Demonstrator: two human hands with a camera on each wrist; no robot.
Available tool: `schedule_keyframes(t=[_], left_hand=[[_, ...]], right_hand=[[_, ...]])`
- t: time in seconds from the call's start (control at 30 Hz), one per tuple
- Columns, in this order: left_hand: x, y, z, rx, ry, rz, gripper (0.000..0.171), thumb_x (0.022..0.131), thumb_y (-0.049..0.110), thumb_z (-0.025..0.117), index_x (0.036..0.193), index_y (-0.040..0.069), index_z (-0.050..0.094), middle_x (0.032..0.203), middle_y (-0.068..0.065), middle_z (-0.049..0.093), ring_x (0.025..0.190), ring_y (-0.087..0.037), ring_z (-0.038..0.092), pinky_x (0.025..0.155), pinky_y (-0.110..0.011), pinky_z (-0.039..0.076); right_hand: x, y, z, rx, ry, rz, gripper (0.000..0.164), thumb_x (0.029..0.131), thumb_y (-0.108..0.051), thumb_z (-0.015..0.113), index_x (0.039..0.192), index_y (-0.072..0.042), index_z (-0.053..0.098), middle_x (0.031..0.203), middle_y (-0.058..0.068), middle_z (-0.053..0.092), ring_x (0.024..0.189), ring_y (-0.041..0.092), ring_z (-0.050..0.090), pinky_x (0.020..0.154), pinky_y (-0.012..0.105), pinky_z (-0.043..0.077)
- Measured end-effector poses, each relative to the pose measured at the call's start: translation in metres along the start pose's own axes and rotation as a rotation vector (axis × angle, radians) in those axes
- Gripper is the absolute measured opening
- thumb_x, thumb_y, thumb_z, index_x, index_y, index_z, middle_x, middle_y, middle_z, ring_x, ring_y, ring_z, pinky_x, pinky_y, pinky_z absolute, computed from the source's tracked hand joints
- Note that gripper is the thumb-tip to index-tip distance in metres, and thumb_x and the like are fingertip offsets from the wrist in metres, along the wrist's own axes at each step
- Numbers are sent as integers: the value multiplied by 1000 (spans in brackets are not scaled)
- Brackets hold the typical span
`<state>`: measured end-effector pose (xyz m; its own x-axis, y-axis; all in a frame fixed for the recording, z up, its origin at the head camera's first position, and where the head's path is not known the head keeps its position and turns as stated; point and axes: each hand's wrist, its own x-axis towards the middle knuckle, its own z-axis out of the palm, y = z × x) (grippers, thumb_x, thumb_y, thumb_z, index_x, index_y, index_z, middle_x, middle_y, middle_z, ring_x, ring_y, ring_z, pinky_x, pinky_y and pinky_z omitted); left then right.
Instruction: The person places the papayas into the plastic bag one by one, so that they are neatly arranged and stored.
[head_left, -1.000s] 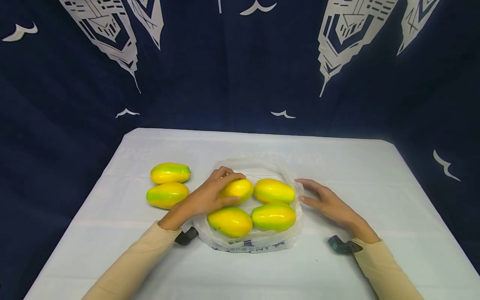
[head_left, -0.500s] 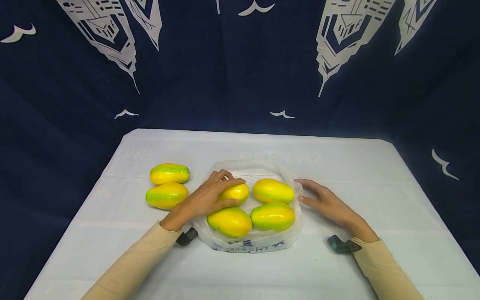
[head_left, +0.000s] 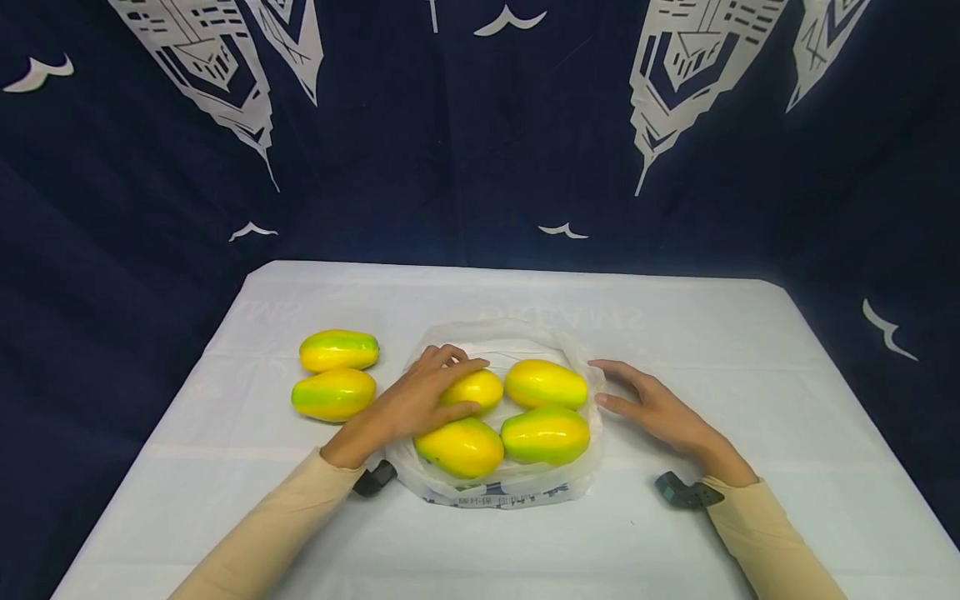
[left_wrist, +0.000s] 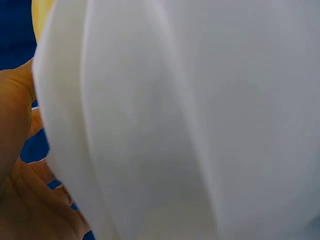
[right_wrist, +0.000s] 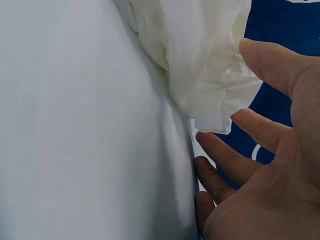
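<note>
In the head view a thin white plastic bag [head_left: 510, 493] lies spread with its mouth up. Several yellow-green papayas are in it, among them a back-right papaya [head_left: 546, 384], a front-right papaya [head_left: 545, 435] and a front-left papaya [head_left: 460, 447]. My left hand [head_left: 420, 398] reaches over the bag's left rim and holds the back-left papaya [head_left: 477, 389] between thumb and fingers. At the bag's right edge is my right hand [head_left: 654, 404], its fingers spread. In the right wrist view, the thumb and fingertips meet the crumpled plastic.
Two more papayas lie on the white-covered table [head_left: 660, 542] left of the bag: a far papaya [head_left: 339, 350] and a nearer papaya [head_left: 333, 395], the latter close to my left wrist. A dark blue curtain [head_left: 480, 150] with white prints hangs behind the table.
The papaya at my left hand has shifted slightly toward me inside the bag, and the hand has moved with it. My right hand has stayed at the bag's edge.
</note>
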<state>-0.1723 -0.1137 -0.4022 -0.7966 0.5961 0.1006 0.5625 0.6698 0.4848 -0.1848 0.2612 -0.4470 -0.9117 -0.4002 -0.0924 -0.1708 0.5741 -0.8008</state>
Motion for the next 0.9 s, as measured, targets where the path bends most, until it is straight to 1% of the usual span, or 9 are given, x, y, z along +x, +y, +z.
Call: schedule_keyframes(t=[0.2, 0.37, 0.43, 0.53, 0.63, 0.7, 0.8, 0.9], left_hand=[[-4, 0, -5, -35, 30, -14, 55, 95, 34, 70, 146, 19, 53, 131, -2, 51, 121, -22, 42, 101, -43, 46], [-10, -1, -16, -44, 59, -38, 53, 96, 35, 68, 145, 22, 53, 134, 0, 49, 126, -21, 39, 103, -43, 46], [-14, -3, -22, -45, 83, -36, 53, 96, 35, 68, 145, 22, 53, 134, 0, 50, 126, -21, 40, 103, -43, 46], [-20, -8, -32, -48, 138, -29, 53, 96, 33, 68, 145, 19, 54, 134, -2, 51, 124, -23, 42, 102, -43, 46], [-27, -15, -45, -49, 199, -48, 53, 96, 30, 69, 145, 17, 54, 134, -4, 52, 123, -24, 43, 100, -45, 46], [-32, -19, -53, -46, 233, -74, 52, 96, 28, 69, 144, 16, 53, 135, -5, 52, 123, -25, 43, 101, -47, 45], [-39, -26, -64, -28, 267, -94, 52, 96, 26, 70, 144, 15, 54, 136, -8, 53, 124, -28, 44, 102, -50, 44], [-44, -33, -71, -9, 282, -109, 51, 95, 26, 71, 142, 13, 56, 135, -10, 54, 124, -30, 45, 104, -52, 42]], right_hand=[[1, 0, 0, -2, -1, 10, 60, 96, -42, 65, 149, -21, 47, 159, 11, 39, 150, 40, 24, 116, 69, 18], [0, -1, 0, -2, -3, 11, 60, 96, -42, 65, 149, -20, 47, 158, 12, 39, 150, 40, 24, 116, 69, 18], [0, -2, 0, -4, -4, 13, 60, 97, -42, 65, 149, -20, 46, 159, 12, 39, 150, 40, 24, 116, 69, 18], [0, -2, 1, -5, -3, 14, 60, 96, -42, 65, 149, -20, 46, 159, 12, 39, 150, 40, 24, 116, 69, 19], [1, -2, 1, -3, -2, 13, 60, 96, -42, 65, 149, -20, 46, 159, 12, 38, 150, 40, 24, 116, 69, 19], [1, -2, 1, -2, -3, 12, 61, 96, -42, 65, 149, -20, 46, 159, 12, 39, 150, 40, 24, 116, 69, 19], [0, -3, 1, -1, -4, 14, 61, 96, -42, 66, 149, -19, 46, 159, 12, 38, 150, 41, 24, 116, 70, 18], [0, -3, 1, -4, -3, 17, 62, 96, -42, 66, 149, -19, 46, 159, 13, 38, 150, 41, 24, 116, 70, 18]])
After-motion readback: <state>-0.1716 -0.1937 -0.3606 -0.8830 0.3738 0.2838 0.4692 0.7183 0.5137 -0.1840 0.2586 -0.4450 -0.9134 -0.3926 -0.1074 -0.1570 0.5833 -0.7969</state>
